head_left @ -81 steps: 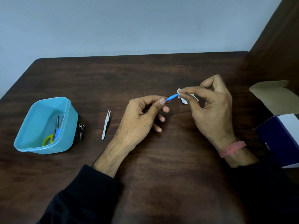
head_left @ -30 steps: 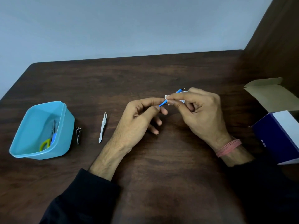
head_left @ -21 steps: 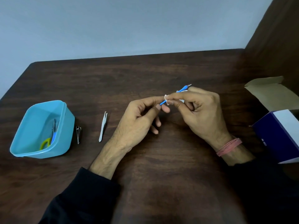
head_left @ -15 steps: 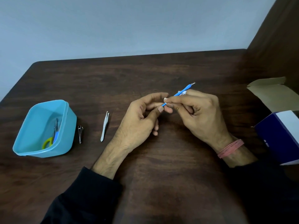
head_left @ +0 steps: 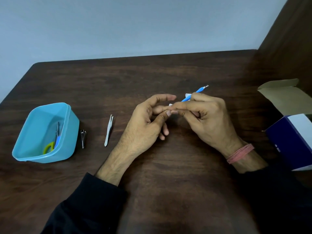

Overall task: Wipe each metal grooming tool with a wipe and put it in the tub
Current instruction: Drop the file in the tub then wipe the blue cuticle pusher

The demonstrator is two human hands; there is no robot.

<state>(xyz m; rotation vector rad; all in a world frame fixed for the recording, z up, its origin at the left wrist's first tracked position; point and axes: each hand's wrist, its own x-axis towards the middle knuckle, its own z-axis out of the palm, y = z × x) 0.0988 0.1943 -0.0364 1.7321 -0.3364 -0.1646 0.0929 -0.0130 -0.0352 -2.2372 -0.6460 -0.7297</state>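
Note:
My right hand (head_left: 207, 117) pinches a small white wipe (head_left: 188, 95) wrapped around a thin blue-handled metal tool (head_left: 196, 91). The tool's metal tip pokes out past my fingers to the upper right. My left hand (head_left: 143, 125) meets the right one, thumb and fingers pinched at the tool's hidden lower end, index finger arched above. Silver tweezers (head_left: 108, 130) and a small nail clipper (head_left: 83, 138) lie on the table to the left. The light blue tub (head_left: 70, 132) stands at far left and holds yellow-handled scissors (head_left: 48, 147) and another blue-handled tool (head_left: 57, 140).
An open navy and white box (head_left: 290, 141) with a raised cardboard flap (head_left: 285, 95) sits at the table's right edge. A dark wooden panel rises at the right. The dark wood table (head_left: 152, 75) stretches back to a pale wall.
The blue tool has slid through the wipe toward the upper right, so more of it and its metal tip show beyond my right hand. My left index finger has lifted.

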